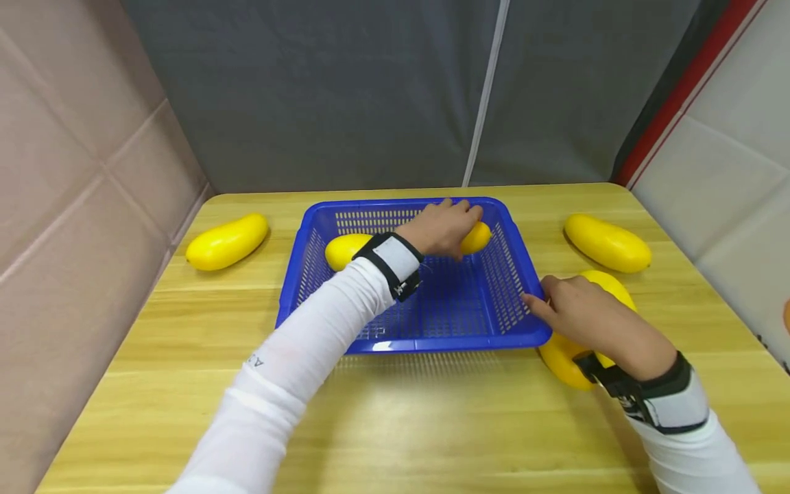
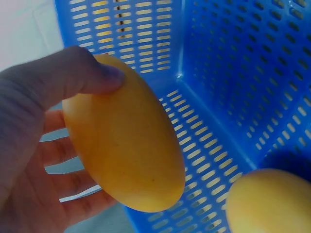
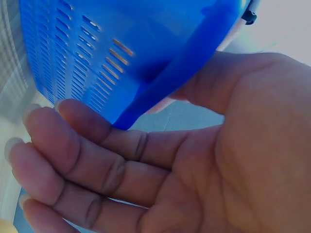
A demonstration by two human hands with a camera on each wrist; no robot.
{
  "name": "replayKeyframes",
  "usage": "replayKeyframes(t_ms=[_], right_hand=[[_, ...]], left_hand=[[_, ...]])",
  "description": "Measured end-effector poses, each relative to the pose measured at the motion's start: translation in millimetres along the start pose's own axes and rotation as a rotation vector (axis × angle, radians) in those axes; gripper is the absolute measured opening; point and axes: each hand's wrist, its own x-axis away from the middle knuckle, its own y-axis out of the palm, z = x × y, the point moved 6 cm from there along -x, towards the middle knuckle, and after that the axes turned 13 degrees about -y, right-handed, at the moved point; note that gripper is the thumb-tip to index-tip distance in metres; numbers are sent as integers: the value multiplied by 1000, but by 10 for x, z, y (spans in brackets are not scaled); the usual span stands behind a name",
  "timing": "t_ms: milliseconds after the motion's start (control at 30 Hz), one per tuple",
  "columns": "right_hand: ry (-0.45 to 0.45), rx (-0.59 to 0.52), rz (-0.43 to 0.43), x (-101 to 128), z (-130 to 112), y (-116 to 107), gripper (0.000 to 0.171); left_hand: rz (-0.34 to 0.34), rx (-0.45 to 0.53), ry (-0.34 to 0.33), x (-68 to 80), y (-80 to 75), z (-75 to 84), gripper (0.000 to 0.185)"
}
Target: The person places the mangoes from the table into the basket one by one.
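A blue slotted plastic basket [image 1: 457,343] sits on the wooden table in the head view. My left hand [image 1: 441,230] is inside it at the back right, gripping a smooth yellow oblong fruit [image 1: 477,239]. In the left wrist view, the thumb presses on top of that fruit [image 2: 129,141] and the fingers curl beneath. Another yellow fruit [image 1: 345,252] lies at the basket's left, partly covered by my left wrist. At the near right corner, my right hand [image 1: 583,312] holds the basket's rim [image 3: 180,73], thumb over it and fingers along the outer wall.
One yellow fruit [image 1: 227,241] lies on the table left of the basket, another [image 1: 607,242] at the back right. Two more, one behind [image 1: 611,285] and one in front [image 1: 566,367], lie partly hidden by my right hand. A grey curtain [image 1: 321,96] hangs behind the table.
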Motion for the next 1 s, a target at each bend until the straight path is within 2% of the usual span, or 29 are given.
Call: replayKeyframes(t_ms=[367,600,900,1000], right_hand=[[-44,5,25,-11,-31,-12,31],[-45,1,23,-12,-41,1,32],[-35,8,17,3,-30,-4,34],[-44,19,30,-4,-35,-11,33]], left_hand=[[7,15,-5,-19,206,-47,72],[38,19,-25,-33,336,-102,73],[21,-12,-12,-88,431,-30,74],[25,-54,-6,-83,456,-12,69]])
